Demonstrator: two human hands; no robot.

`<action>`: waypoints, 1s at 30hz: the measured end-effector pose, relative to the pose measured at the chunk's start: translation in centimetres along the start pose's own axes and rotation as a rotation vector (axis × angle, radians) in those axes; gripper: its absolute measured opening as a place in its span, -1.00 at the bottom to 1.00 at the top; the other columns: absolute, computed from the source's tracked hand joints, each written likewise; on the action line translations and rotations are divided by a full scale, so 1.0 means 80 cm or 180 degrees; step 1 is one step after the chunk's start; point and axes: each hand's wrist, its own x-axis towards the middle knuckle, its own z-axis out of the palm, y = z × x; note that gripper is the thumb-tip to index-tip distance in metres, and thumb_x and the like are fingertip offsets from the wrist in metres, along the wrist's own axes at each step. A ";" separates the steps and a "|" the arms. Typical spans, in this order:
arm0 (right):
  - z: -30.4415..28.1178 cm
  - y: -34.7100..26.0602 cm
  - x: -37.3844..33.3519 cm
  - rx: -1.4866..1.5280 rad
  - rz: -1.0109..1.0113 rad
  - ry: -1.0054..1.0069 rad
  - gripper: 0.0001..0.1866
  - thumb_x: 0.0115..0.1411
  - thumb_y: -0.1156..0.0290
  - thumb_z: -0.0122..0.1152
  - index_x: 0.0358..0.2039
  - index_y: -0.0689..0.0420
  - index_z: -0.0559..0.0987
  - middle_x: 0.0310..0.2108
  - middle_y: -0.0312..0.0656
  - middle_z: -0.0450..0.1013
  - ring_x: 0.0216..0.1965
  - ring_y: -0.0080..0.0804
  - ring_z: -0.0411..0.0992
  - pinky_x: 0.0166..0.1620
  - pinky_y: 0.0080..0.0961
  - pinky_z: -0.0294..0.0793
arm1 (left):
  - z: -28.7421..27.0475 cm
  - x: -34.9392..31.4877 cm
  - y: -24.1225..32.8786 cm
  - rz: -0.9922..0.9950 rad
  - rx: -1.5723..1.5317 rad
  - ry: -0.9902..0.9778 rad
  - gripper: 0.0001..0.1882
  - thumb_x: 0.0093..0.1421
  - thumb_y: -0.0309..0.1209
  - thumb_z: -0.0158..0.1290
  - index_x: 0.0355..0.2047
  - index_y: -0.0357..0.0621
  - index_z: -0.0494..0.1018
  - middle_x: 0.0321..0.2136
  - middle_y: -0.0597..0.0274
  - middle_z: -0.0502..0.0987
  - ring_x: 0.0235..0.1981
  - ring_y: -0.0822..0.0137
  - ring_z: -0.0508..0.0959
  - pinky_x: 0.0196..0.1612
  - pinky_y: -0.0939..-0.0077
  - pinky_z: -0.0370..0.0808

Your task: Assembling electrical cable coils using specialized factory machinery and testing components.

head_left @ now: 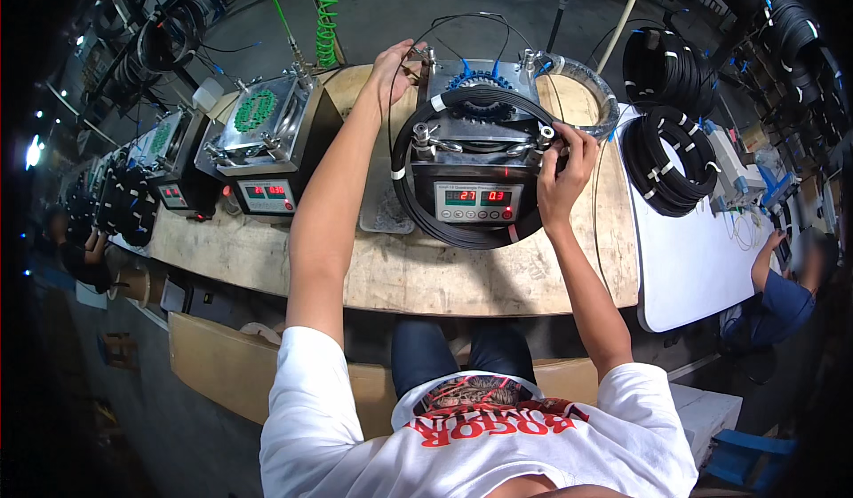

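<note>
A heated press machine [484,165] with a metal top plate and red digits on its front panel stands before me. A black cable coil [413,198], bound with white tape, hangs around its front. My right hand [569,174] is closed on the coil's right side, next to the front right clamp knob [546,134]. My left hand [394,73] reaches to the far left corner, its fingers curled beside a clamp bolt [431,56]; what they grip is hidden. A toothed dark ring [480,85] lies on the top plate. Thin black cable [444,20] loops above it.
Two similar machines with green rings, one a nearer press [271,147], stand left on the wooden table [418,280]. A clear-wrapped coil [604,98] lies behind right. More black coils [671,160] rest on a white table [680,276], where a co-worker [782,289] sits.
</note>
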 end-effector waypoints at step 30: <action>0.001 0.005 -0.003 -0.0204 -0.0211 0.0018 -0.58 0.01 0.67 0.12 -0.06 0.17 0.56 -0.15 -0.06 0.41 -0.11 -0.12 0.35 0.05 -0.22 0.31 | 0.055 -0.258 -0.079 0.3394 0.4212 0.0307 -0.65 0.19 -0.11 0.18 -0.07 0.04 0.58 0.23 -0.06 0.32 0.21 -0.09 0.37 0.23 0.12 0.33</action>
